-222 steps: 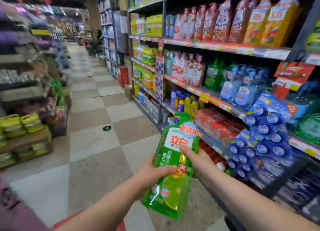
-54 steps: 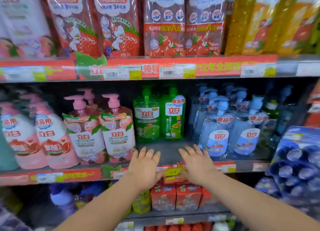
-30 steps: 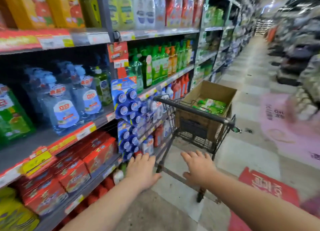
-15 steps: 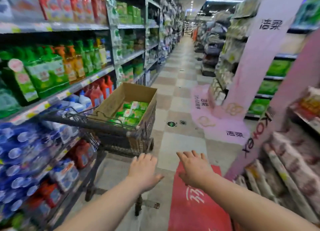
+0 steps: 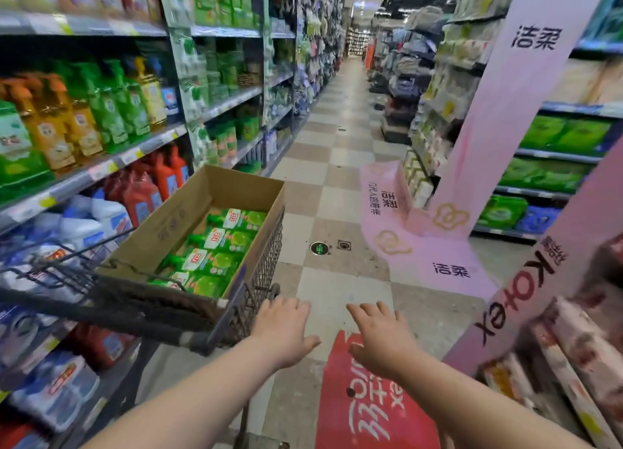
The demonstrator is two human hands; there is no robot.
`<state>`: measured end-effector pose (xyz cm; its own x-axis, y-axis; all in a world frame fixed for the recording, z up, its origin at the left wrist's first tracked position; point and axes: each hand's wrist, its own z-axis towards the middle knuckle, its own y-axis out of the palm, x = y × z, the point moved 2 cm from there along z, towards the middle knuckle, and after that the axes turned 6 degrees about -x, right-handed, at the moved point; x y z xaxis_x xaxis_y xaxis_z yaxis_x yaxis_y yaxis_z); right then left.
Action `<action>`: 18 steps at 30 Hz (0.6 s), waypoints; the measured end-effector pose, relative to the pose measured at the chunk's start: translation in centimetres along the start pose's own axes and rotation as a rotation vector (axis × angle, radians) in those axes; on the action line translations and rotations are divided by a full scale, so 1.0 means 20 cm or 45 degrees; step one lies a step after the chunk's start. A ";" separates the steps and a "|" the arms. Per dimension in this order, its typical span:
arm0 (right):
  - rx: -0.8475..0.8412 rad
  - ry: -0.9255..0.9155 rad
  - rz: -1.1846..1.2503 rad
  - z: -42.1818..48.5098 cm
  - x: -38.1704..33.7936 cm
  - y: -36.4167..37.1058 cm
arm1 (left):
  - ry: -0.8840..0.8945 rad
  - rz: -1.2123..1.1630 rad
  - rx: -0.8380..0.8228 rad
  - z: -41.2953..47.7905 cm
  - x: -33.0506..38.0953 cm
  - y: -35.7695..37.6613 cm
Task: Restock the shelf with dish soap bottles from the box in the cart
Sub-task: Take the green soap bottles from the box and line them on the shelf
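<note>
Green plastic dish soap bottles [image 5: 219,241] lay in our brown cardboard box [image 5: 175,222]. Left hand [image 5: 281,330], right hand [image 5: 381,339] spread, empty; a rushed grab could have rolled the black wire cart [image 5: 266,266].

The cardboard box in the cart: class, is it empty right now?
No, green dish soap bottles lie on their sides inside the cardboard box, which sits in the cart.

supermarket aisle | stocked shelves [image 5: 111,165] with price tags | wire cart [image 5: 263,273] | checkered floor [image 5: 337,165]
</note>
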<state>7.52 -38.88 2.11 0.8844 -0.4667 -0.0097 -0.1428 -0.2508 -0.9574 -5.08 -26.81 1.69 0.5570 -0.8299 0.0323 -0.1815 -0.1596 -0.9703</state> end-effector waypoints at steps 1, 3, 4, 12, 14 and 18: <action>-0.001 0.000 -0.011 0.08 0.02 -0.03 | 0.002 -0.016 0.000 0.08 -0.03 -0.02; 0.005 -0.003 -0.038 0.25 0.03 -0.08 | 0.004 -0.042 -0.011 0.24 -0.11 -0.07; 0.012 -0.005 -0.041 0.33 0.04 -0.11 | 0.002 -0.047 -0.017 0.32 -0.15 -0.09; -0.017 -0.086 -0.054 0.89 0.08 -0.23 | -0.084 -0.131 -0.033 0.81 -0.36 -0.15; -0.010 -0.133 -0.064 1.06 0.11 -0.27 | -0.131 -0.135 -0.037 0.93 -0.40 -0.16; -0.008 -0.270 -0.082 1.40 0.17 -0.33 | -0.277 -0.200 -0.030 1.18 -0.49 -0.19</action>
<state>23.86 -15.02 0.27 0.9653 -0.2608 -0.0095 -0.0851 -0.2800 -0.9562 9.35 -5.52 -0.69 0.7405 -0.6598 0.1277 -0.0963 -0.2922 -0.9515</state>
